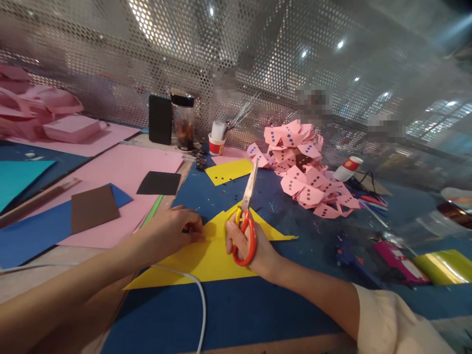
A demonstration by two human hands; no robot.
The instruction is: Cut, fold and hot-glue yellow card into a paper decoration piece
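My right hand (258,246) is closed around a pair of scissors (248,189), with its fingers through a red-orange handle loop. The other handle side looks yellow, and the blades are together, pointing away from me. Under both hands lies a large yellow paper sheet (199,260), part of it raised or folded into pointed corners. My left hand (182,226) has curled fingers and a thumb pinching the paper's left part; the fingertips are partly hidden. A white cable (202,305) crosses the sheet's lower left.
Pink cut pieces with dark squares (300,167) are heaped at the back right. Left lie pink sheets (121,167) and a brown paper piece (94,209). A jar (184,120), a phone-like black slab (160,119) and a red-white cup (216,145) stand behind. A blue glue gun (352,255) lies right.
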